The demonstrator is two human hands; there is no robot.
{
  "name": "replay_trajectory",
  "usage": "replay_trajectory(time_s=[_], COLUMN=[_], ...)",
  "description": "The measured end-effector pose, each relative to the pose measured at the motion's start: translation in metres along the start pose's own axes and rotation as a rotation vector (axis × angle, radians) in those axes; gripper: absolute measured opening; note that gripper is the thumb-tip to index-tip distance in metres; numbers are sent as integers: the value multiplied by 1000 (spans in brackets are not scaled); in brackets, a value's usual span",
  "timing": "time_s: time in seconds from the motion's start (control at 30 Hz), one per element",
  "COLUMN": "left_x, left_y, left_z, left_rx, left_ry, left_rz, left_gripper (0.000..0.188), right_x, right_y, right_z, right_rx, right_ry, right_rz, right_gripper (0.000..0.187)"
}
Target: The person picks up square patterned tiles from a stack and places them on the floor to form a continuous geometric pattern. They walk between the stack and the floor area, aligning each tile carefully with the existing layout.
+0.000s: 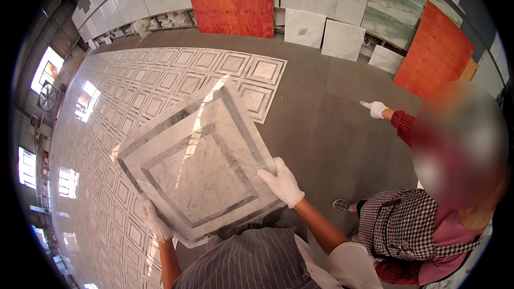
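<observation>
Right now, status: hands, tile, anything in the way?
Left hand, right hand: both gripping tile, opposite edges. Patterned face showing. Co-worker at right, arm out, clear of tile.

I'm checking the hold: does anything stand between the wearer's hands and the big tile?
Only white gloves: the left hand and right hand hold the tile at its edges through them. Nothing else visible stands between, though the tile's underside is hidden.
</observation>
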State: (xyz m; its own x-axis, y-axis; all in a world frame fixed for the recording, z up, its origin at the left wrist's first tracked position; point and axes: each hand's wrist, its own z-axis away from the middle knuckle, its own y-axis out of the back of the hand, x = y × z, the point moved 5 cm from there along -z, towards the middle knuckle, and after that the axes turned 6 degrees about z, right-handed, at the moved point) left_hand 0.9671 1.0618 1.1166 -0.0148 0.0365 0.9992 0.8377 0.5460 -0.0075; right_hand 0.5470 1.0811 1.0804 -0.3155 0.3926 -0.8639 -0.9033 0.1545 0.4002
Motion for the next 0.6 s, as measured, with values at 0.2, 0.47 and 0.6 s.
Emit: replay_trajectory(time_s=[0.2,0.47,0.6], left_x=[-5,-3,-6], left_y=[5,5,11], left_z=[-1,3,2], left_rx=[47,36,45], left_ry=[-19,37,58], left_rz=[-12,-23,-79], left_gripper=[26,33,35], right_x=[-2,-3,-4], right_y=[-3,-7,-7], right_z=[-5,-11,-8], right_rx=[-29,-57,-54], right_ry=[12,13,-1], right_rz=[-6,20,14], right_gripper=[40,41,40])
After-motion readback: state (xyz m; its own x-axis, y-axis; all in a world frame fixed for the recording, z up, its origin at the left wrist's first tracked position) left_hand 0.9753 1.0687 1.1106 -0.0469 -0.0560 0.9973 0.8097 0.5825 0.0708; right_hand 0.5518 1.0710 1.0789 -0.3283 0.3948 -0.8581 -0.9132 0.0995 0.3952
